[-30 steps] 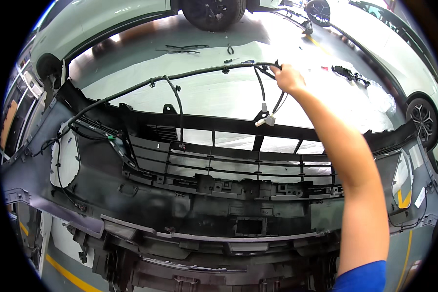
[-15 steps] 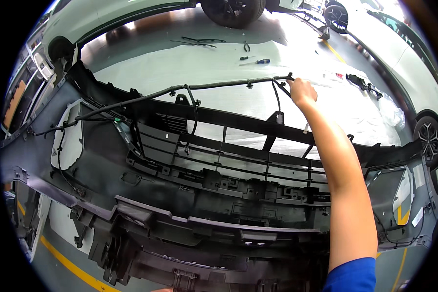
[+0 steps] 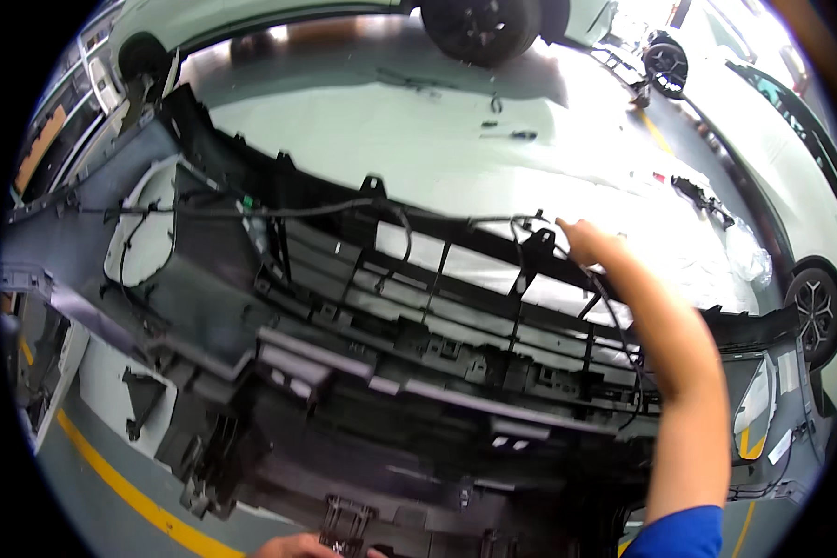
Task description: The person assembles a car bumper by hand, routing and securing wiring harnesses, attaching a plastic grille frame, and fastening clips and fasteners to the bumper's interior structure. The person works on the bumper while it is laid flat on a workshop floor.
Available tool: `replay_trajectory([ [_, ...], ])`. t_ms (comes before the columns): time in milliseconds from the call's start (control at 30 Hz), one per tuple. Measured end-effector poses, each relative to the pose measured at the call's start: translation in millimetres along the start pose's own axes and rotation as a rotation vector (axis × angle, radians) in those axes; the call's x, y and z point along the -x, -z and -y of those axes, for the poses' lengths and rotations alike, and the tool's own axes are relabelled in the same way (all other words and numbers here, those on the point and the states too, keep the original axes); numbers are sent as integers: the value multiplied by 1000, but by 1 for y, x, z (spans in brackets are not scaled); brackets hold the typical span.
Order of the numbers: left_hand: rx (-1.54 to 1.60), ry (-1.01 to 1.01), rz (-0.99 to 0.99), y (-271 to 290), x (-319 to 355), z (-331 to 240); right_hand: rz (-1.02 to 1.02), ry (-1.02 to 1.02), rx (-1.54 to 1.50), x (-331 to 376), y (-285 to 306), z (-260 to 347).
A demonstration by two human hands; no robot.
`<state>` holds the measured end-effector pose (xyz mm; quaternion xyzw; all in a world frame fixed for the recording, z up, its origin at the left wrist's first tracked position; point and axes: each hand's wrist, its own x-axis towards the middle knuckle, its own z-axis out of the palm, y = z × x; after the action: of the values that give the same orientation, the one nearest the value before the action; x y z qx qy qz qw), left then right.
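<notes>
Across the upturned black car bumper [image 3: 363, 372], a thin black wiring harness [image 3: 344, 207] runs along the upper grille edge. Right hand [image 3: 588, 244] pinches its end; left hand [image 3: 298, 547] touches the bumper's near edge, its grip impossible to tell.

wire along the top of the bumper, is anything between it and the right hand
Nothing visible is. The right hand reaches over the bumper and is already at the black wire by the upper edge, fingers on or right beside it. The left hand is at the near bottom edge, far from it.
</notes>
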<state>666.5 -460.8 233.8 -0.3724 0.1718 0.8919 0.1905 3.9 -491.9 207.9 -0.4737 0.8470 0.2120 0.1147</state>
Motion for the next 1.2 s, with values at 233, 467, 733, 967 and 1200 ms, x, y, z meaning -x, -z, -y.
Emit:
replay_trajectory([
  [233,41,149,106,27,-23,-20,113,372,-864,219,71,25],
  [467,383,181,280,49,-43,-16,-428,265,-505,358,-63,38],
  [733,520,459,276,92,-48,-2,385,620,-572,430,-110,125],
  [967,356,539,322,82,-43,-28,222,518,-744,455,-113,122],
  [1200,-48,606,152,-41,-10,-59,355,645,-885,471,-67,86],
])
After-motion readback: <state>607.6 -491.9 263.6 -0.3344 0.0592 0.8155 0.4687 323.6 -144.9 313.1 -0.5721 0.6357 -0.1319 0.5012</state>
